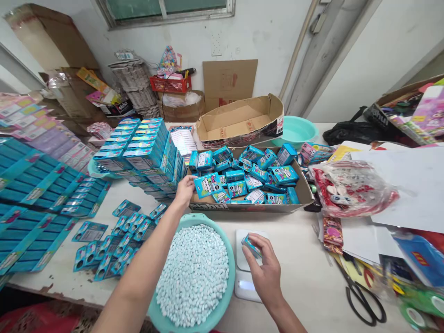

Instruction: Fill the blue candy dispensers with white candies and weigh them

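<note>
5 o'clock: right hand (265, 266) covers much of the small box (252, 246); scale readout (245, 284) washed out, illegible. 6–7 o'clock: basin (231, 277) cropped by bottom edge. 8 o'clock: left forearm (138, 273) hides some loose packets (106, 249). 11 o'clock: window (138, 9) cut at top.

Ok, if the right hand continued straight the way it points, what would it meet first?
Probably the near wall of the cardboard carton of blue boxes; depth is unclear, so the right hand might pass above.
</note>
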Action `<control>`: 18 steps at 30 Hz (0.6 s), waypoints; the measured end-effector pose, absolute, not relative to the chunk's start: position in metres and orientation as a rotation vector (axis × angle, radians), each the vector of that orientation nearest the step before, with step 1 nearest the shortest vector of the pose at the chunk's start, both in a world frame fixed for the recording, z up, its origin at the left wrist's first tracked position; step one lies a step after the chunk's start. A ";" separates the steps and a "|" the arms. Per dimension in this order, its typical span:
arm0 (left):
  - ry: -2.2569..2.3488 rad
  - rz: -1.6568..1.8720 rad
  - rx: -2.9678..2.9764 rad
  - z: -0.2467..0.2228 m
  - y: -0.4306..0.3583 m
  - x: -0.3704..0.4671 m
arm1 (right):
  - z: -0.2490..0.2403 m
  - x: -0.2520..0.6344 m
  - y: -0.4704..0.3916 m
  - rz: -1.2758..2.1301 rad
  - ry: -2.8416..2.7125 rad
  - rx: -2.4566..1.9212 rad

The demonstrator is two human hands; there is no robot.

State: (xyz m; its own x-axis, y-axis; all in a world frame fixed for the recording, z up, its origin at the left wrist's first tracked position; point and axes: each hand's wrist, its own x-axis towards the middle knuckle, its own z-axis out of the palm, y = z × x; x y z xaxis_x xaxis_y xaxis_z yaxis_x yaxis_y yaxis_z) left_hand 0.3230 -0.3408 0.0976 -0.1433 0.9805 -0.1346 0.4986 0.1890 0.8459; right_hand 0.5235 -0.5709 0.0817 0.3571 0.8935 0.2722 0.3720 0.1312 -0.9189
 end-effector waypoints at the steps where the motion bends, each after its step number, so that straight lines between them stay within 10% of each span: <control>1: 1.654 0.925 1.295 0.100 -0.361 0.322 | 0.085 0.516 -0.568 0.626 -1.190 -1.436; 12: 0.816 0.593 0.467 0.085 -0.553 0.333 | 0.098 0.495 -0.570 1.337 -1.299 -1.002; 18: 1.328 0.571 1.186 0.046 -0.567 0.297 | 0.106 0.509 -0.620 1.707 -1.156 -1.118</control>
State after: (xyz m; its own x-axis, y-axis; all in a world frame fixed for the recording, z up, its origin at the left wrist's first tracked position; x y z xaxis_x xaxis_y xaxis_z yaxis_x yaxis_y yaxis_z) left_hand 0.2974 -0.5667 0.0461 0.2263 0.8751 -0.4277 0.2913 0.3582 0.8871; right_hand 0.5087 -0.6196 0.1057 -0.3135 0.9194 -0.2376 -0.1205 -0.2867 -0.9504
